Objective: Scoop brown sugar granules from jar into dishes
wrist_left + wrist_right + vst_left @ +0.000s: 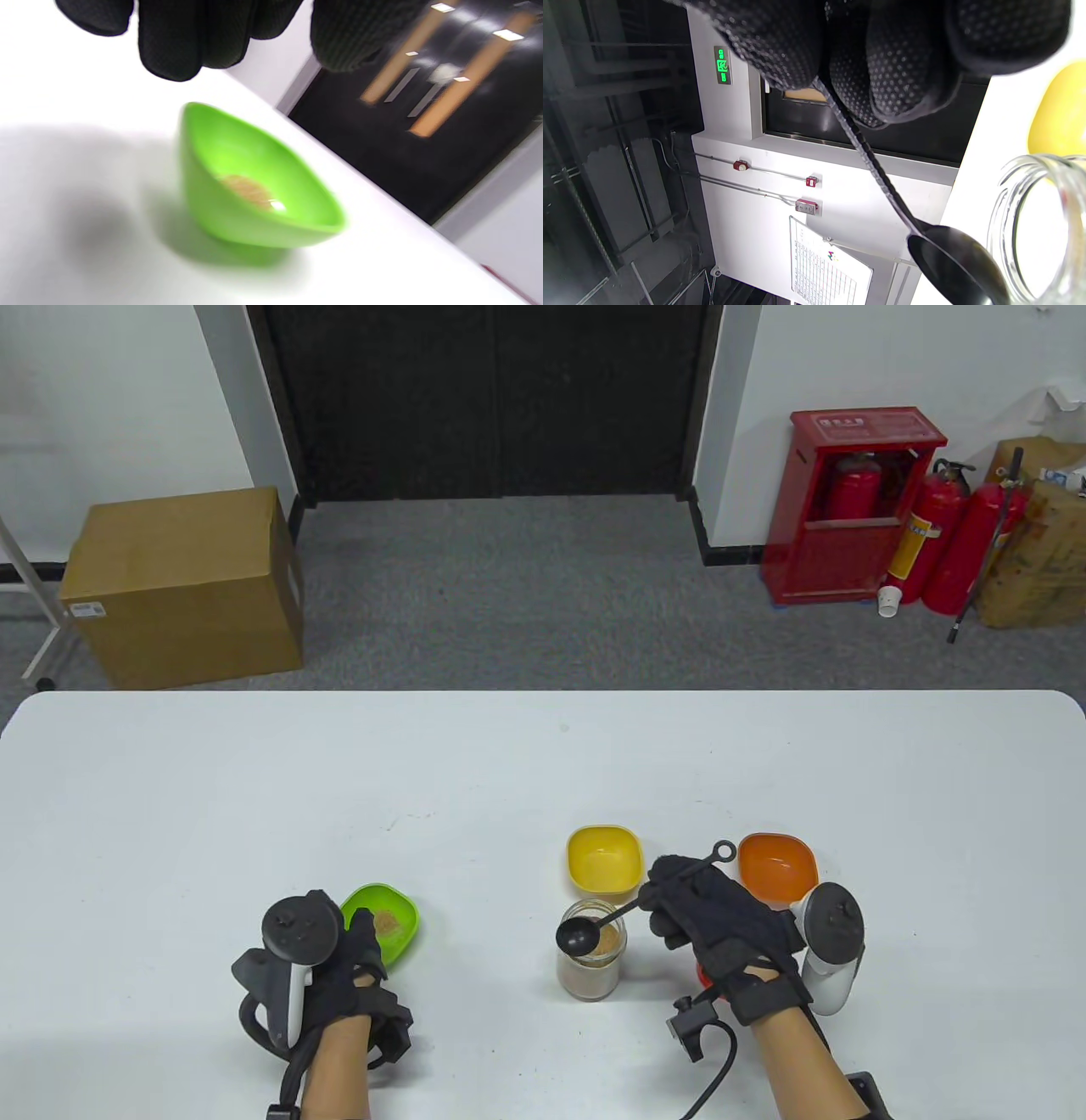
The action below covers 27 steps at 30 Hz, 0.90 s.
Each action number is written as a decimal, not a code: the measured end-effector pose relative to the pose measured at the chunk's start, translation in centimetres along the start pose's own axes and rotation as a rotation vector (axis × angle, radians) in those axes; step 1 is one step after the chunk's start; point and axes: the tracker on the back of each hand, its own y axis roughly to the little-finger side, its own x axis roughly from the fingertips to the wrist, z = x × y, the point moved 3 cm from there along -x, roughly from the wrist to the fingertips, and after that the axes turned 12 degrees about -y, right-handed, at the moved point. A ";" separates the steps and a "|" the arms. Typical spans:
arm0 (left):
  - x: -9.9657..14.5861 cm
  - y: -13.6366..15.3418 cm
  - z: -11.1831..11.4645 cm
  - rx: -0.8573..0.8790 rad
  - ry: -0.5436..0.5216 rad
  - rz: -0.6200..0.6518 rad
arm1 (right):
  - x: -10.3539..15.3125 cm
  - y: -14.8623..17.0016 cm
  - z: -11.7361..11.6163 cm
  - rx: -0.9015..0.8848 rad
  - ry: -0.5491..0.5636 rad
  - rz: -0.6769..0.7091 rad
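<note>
Black plastic makes up the spoon (628, 909), and it looks thin and very light. Its long handle is a little bumpy, so it should not slip much. The right hand (708, 916) pinches that handle near the middle, with the ring end poking out behind the fingers (882, 84). That seems a good place to hold it, since the bowl end stays free to dip. The bowl of the spoon hangs right over the rim of the jar (591, 950) and looks empty.

The jar is clear glass. It stands open on the white counter (254, 797), just in front of the yellow dish (603, 859). Glass is hard and smooth, and it could tip or break if the spoon knocks it. Nobody holds it now, so I think the dip should be gentle. The brown sugar (598, 946) fills much of the jar. It is loose and grainy, so it will slide off a tilted spoon.

The orange dish (777, 865) sits right of the yellow one, and both look empty. The green dish (254, 190) is well to the left and has a small heap of sugar in it. The left hand (339, 976) hangs just beside the green dish with loose fingers, holding nothing. The little dishes look light and could scoot if bumped.
</note>
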 end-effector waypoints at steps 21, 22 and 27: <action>8.9 -12.3 2.9 0.453 0.468 0.673 | -0.7 -0.4 -6.3 0.281 -0.241 -0.005; 9.0 -12.3 3.2 0.453 0.483 0.671 | -0.7 -0.4 -6.5 0.287 -0.243 -0.004; 9.4 -12.5 4.0 0.478 0.505 0.639 | -0.6 -0.7 -7.4 0.309 -0.259 -0.001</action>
